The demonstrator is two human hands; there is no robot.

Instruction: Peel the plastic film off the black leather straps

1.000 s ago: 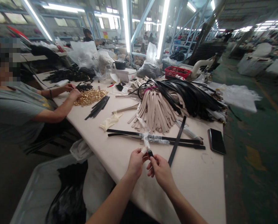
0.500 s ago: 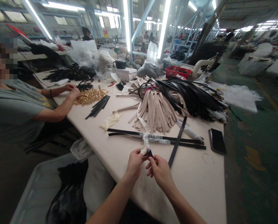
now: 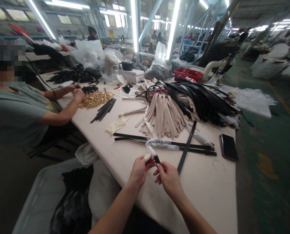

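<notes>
My right hand (image 3: 168,175) pinches a short black strap end (image 3: 157,159) between thumb and fingers. A thin white strip (image 3: 151,148), seemingly plastic film, runs down to the top of that strap end. My left hand (image 3: 140,169), its thumb in a white cover, is closed at the left side of this join, apparently on the white strip; its exact grip is partly hidden. Just beyond lie two long black straps (image 3: 125,136) side by side, wrapped at the middle in clear film (image 3: 165,144). Another black strap (image 3: 187,146) crosses them at a slant.
A heap of beige straps (image 3: 163,117) and black straps (image 3: 203,100) fills the table's far side. A phone (image 3: 229,147) lies near the right edge. At left, a co-worker (image 3: 25,110) handles small parts by gold-coloured hardware (image 3: 96,99). A plastic bin (image 3: 35,195) stands below.
My hands stay close together at the black strap end. The left hand's covered thumb has shifted slightly away from it, and the white strip now bends out to the left.
</notes>
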